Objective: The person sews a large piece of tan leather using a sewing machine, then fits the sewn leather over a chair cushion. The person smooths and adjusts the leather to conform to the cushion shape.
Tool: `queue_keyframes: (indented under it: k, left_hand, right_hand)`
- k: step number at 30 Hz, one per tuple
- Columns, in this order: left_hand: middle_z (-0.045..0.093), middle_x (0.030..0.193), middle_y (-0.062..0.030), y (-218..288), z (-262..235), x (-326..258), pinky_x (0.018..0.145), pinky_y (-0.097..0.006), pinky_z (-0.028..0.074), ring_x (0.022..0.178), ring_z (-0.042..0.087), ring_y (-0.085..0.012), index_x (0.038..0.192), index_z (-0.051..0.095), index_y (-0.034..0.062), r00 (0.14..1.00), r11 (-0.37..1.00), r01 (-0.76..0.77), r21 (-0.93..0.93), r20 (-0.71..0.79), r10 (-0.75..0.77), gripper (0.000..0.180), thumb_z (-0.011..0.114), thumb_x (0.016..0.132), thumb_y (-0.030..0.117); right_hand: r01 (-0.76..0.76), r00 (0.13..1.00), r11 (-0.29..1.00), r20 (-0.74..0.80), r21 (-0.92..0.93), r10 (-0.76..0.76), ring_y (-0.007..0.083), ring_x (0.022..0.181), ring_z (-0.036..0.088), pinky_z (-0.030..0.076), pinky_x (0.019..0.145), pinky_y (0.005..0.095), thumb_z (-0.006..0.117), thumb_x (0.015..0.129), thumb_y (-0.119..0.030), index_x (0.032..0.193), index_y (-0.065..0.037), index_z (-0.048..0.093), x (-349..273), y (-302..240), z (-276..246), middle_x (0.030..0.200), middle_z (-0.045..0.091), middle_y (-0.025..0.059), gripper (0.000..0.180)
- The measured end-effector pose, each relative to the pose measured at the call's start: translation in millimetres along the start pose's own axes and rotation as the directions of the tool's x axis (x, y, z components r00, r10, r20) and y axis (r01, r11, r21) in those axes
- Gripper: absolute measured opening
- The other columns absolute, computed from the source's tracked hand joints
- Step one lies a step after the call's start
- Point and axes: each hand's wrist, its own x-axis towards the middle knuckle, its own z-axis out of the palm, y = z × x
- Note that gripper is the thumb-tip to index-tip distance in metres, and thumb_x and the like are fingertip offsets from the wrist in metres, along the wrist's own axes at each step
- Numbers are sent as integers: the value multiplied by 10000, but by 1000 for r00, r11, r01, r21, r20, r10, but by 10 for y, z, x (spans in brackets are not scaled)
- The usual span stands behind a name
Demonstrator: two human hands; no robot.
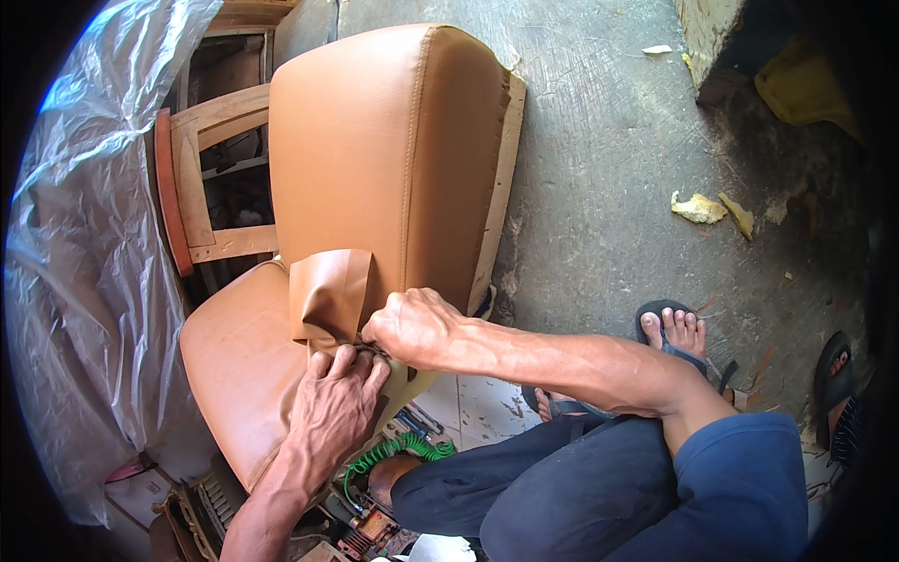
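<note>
A seat cushion (234,347) in tan leatherette lies at the lower left, against a taller padded back (346,140) in the same covering, seamed along one edge. From the corner where they meet, a loose tan leatherette flap (330,290) stands up, folded and creased. My left hand (339,393) has its fingers bent over the seat's edge at the foot of the flap. Right beside it, my right hand (412,328) is closed, pinching the material at the flap's lower end. The fingertips of both hands are partly hidden in the fold.
Clear plastic sheeting (94,234) hangs along the left, next to a wooden frame (192,187). A coiled green hose (403,450) and tools lie below the seat. Foam scraps (700,208) litter the concrete floor (599,187). Sandalled feet (676,330) are at right.
</note>
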Motion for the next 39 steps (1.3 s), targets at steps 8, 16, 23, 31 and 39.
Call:
queue_keyframes:
  k: [8,16,23,31,39]
  left_hand:
    - [627,1336,-172,20,57,-104,1151,-538,385,1382,475,-364,1399,551,26,1000,1000,20,-6,-23,-20,632,803,850,213]
    - [622,1338,-181,-13,105,-139,1155,-544,387,1393,464,-374,1408,544,21,999,999,31,8,-35,-30,650,810,841,197]
    - [618,1341,-189,41,40,-127,1158,-549,389,1403,455,-384,1415,539,17,975,989,50,139,-222,-18,666,817,833,184]
    - [689,1261,-288,271,-312,-13,1167,-548,410,1215,619,-472,1478,505,-34,768,738,534,-413,-129,-628,773,840,831,224]
    - [728,1009,-294,437,57,140,880,-549,554,982,696,-489,1202,647,37,806,766,287,-576,-288,-518,315,590,903,-43]
  right_hand:
    - [11,997,997,-75,-76,-17,385,778,796,645,694,487,668,863,-167,949,-87,817,-93,17,112,779,764,211,189]
    - [108,952,972,-260,-208,-161,343,605,744,587,522,467,702,889,-192,939,-112,717,-162,151,393,678,719,141,95]
    - [131,943,955,-264,-265,-202,327,639,773,607,554,457,658,834,-152,857,-69,716,-253,154,549,714,751,160,104]
    - [210,978,943,44,-259,-206,408,747,781,631,652,506,661,804,-144,763,-20,776,-72,82,254,775,746,254,174]
    - [-86,772,984,614,-159,166,294,850,763,628,710,431,587,934,-153,1116,-79,762,65,142,277,954,779,126,264]
